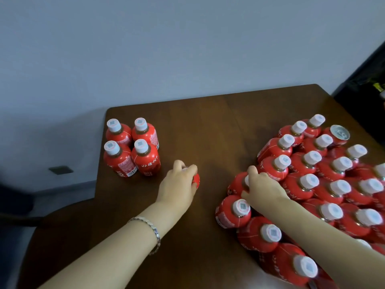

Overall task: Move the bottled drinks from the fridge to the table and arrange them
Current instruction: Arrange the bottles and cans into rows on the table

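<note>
1. My left hand (179, 184) is curled over the top of one bottle (196, 180), low over the counter (208, 122) near the block of four (131, 147). Sliding it in crooked could topple them.
2. My right hand (263, 189) pinches the neck of an edge bottle (236, 184) in the packed cluster (325, 184) (its neighbours touch it). A skewed lift may knock them down.
</note>
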